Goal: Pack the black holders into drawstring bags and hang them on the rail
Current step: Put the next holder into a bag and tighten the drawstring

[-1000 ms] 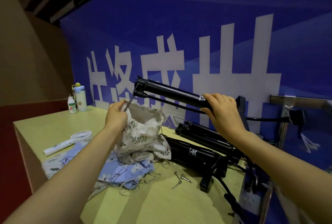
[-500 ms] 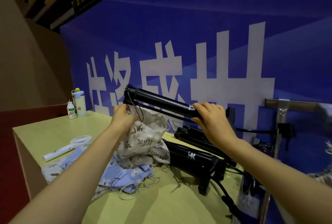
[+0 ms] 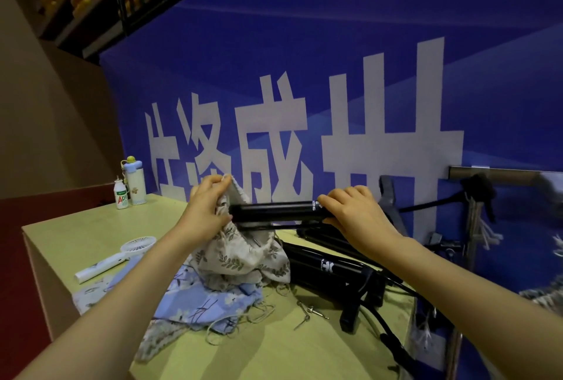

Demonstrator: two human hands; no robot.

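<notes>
My right hand (image 3: 353, 212) grips the right end of a long black holder (image 3: 274, 211), held level above the table. Its left end sits inside the mouth of a beige leaf-print drawstring bag (image 3: 243, 254). My left hand (image 3: 207, 212) pinches the bag's upper rim and holds it open. More black holders (image 3: 329, 270) lie on the table just right of the bag. Blue floral bags (image 3: 195, 303) with loose strings lie under the beige one. The rail (image 3: 499, 175) runs along the wall at far right, with dark items hanging from it.
A white handheld fan (image 3: 118, 257) lies at the table's left. A small bottle (image 3: 121, 195) and a pale flask (image 3: 135, 181) stand at the back left corner. Small metal hooks (image 3: 307, 312) lie near the table (image 3: 274, 355) front. A blue banner wall rises behind.
The holder has dropped from a raised, tilted pose to level, and its left end has gone into the bag's mouth. My left hand has lifted the bag's rim.
</notes>
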